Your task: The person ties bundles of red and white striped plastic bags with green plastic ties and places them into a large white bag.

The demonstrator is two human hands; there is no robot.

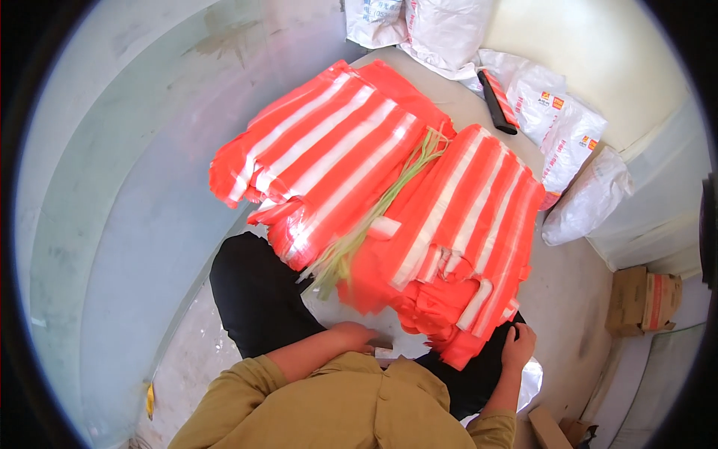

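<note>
Two thick stacks of red-and-white striped plastic bags lie side by side in front of me, a left stack [329,150] and a right stack [464,217]. Across the gap between them runs a bundle of pale green strips [381,213], fanned out at its near end. My left hand [357,338] is close to my body, below the near ends of the stacks. Blur and shadow hide its fingers, so its grip does not show. Beside the near right corner of the right stack, my right hand [520,344] rests on my black trouser leg [490,374], fingers loosely bent, holding nothing visible.
White printed sacks [535,97] stand along the far wall and down to the right. A black object with a red-striped face [496,103] lies by them. Cardboard boxes [636,299] sit at the right. A pale curved wall [149,165] rises on the left.
</note>
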